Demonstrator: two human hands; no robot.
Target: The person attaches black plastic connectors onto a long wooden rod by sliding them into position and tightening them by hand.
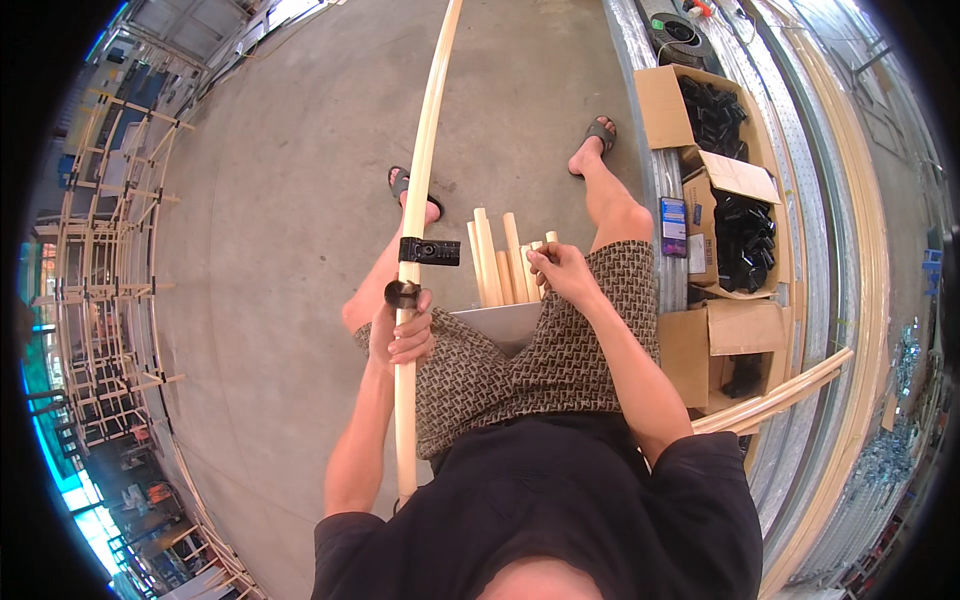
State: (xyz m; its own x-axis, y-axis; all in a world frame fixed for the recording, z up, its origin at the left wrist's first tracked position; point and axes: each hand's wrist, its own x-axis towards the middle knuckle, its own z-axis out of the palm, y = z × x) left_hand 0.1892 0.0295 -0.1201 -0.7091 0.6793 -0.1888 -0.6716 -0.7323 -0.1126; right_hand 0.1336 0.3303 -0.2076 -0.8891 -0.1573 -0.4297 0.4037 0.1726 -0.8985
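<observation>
My left hand (pixel 402 338) is wrapped round a long cream pipe (pixel 423 165), which runs upright past my left leg and up out of the top of the view. Just above that hand, a dark ring-shaped clamp (pixel 402 294) sits against the pipe. A black pipe joint (pixel 430 251) is on the pipe a little higher, its arm sticking out to the right. My right hand (pixel 564 272) is closed in a pinch beside several short cream pipes (pixel 484 258) standing between my knees. Whatever its fingertips hold is too small or hidden to make out.
At the right, open cardboard boxes (pixel 697 330) hold black joints (pixel 745 240), with a phone (pixel 673 228) beside them. More long pipes (pixel 790 392) stick out near my right elbow. Racks of pipes (pixel 110 280) stand at the far left, across the concrete floor (pixel 260 200).
</observation>
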